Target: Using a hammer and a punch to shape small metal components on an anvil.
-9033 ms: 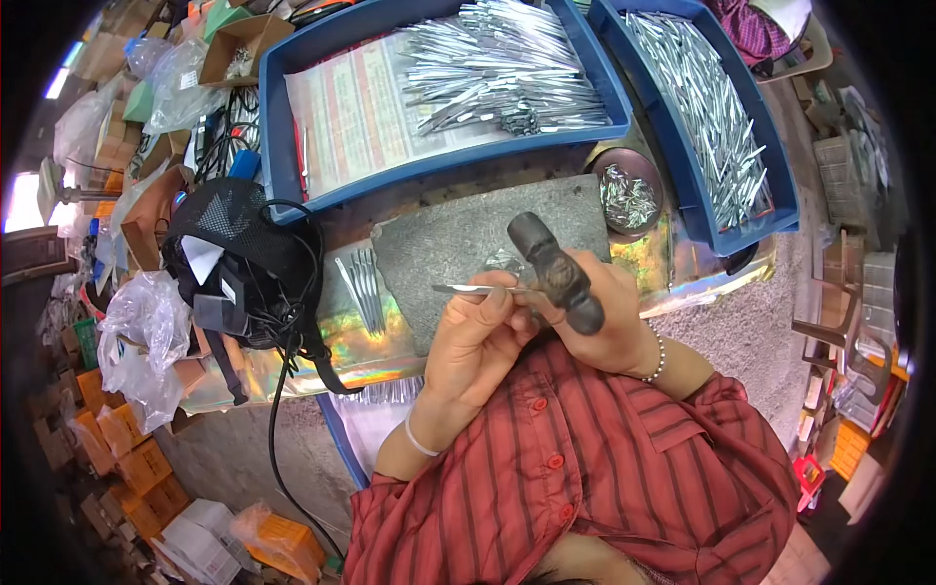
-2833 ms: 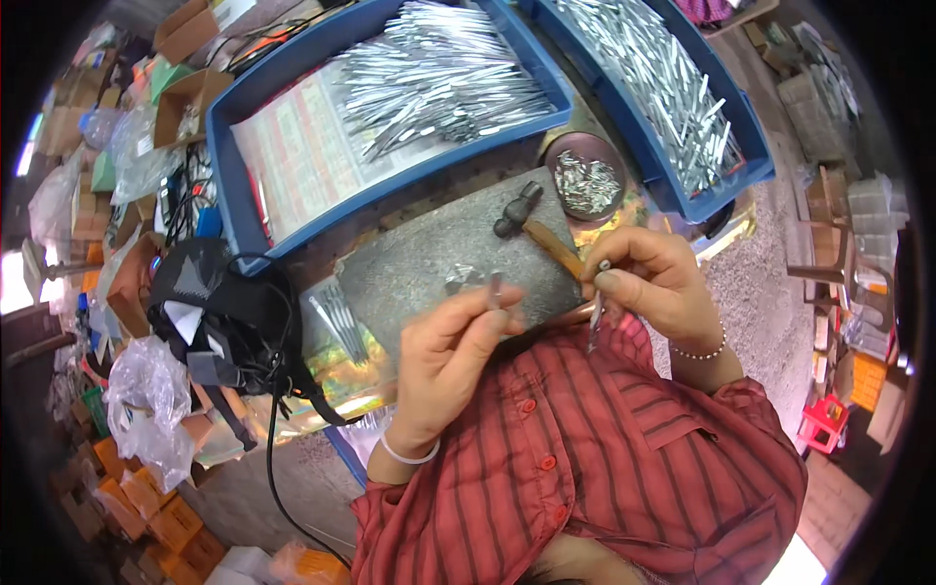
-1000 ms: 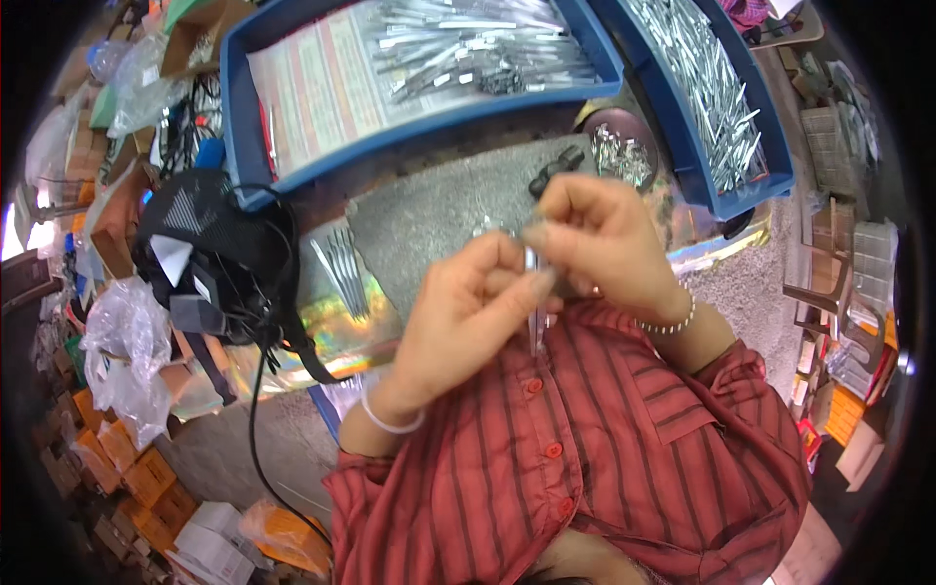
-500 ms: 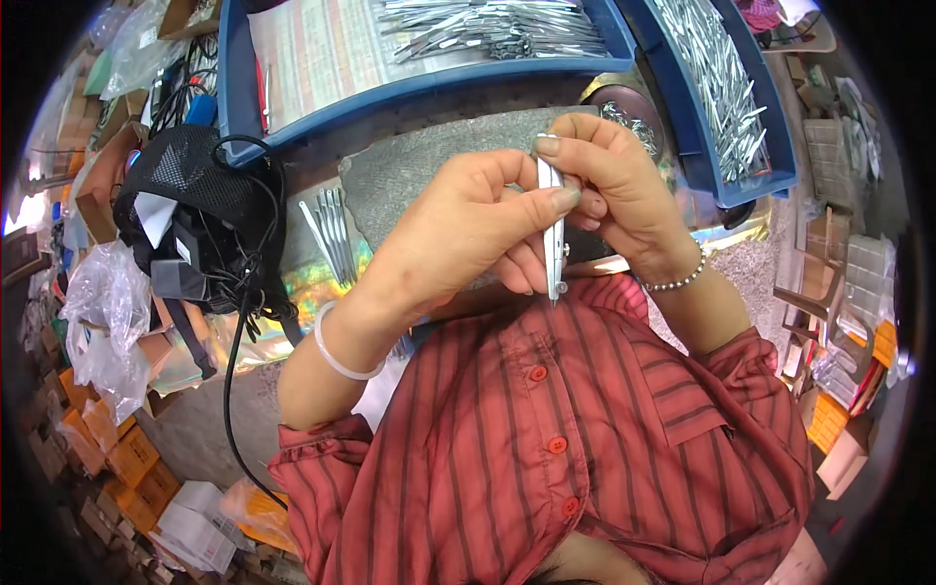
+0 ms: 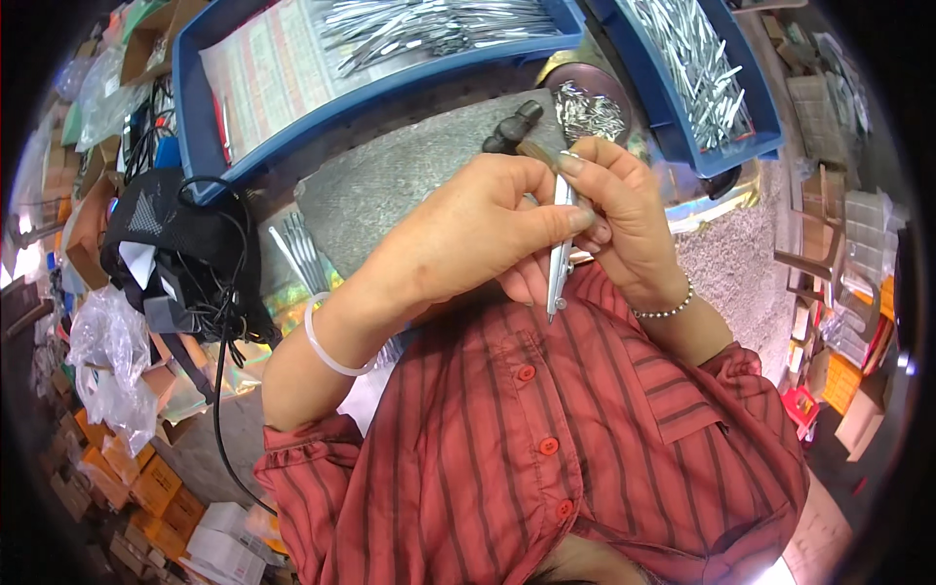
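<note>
Slim metal piece (image 5: 559, 255): upper length covered by the left hand (image 5: 478, 234) thumb and right hand (image 5: 624, 219) fingers; its form is too fine to tell. Hammer (image 5: 514, 125): handle hidden behind both hands. Left blue tray (image 5: 292, 127) and right blue tray (image 5: 756, 136): far ends cut off by the top edge. Small dish of metal bits (image 5: 590, 107): pieces too small to distinguish. Tabletop (image 5: 390, 185): near part hidden by the forearms and shirt.
</note>
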A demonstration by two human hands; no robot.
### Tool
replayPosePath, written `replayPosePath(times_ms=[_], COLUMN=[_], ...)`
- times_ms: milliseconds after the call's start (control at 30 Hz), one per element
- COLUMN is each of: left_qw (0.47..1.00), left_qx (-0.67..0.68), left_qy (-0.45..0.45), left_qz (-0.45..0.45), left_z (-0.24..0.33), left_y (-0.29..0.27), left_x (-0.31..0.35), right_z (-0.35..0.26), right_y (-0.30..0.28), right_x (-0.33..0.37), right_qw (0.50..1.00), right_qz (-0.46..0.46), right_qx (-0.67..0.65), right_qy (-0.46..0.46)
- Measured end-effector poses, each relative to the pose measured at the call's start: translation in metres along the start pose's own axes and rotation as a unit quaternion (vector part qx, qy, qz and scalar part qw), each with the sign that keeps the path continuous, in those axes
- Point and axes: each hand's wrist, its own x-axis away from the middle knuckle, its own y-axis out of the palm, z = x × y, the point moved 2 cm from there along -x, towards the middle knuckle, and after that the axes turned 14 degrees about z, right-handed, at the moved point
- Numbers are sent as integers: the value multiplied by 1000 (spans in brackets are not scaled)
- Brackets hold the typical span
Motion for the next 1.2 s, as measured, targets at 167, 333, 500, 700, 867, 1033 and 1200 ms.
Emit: replayPosePath(times_ms=[167,333,500,700,867,1033,1200], left_qw=[1000,999,999,996,979,913,836], left_qx=[9,25,11,-23,88,262,375], left_qy=[-18,-28,-34,41,106,213,270], left_qz=[5,-2,4,72,152,230,298], left_z=[-1,-2,-2,-7,-20,-28,-41], left_y=[10,14,17,16,0,-16,-25], left_x=[-7,-12,-13,-2,21,34,43], right_z=[1,2,-1,-22,-45,-18,-25], right_y=[-11,-18,-19,-28,-81,-104,-72], right_x=[-4,-9,-9,-2,-23,-43,-28], right_qw=[1000,1000,1000,997,877,624,635], right_qz=[11,8,-5,29,100,211,190], right_qx=[2,-7,-2,54,399,640,596], right_qy=[5,18,24,-48,-247,-396,-452])
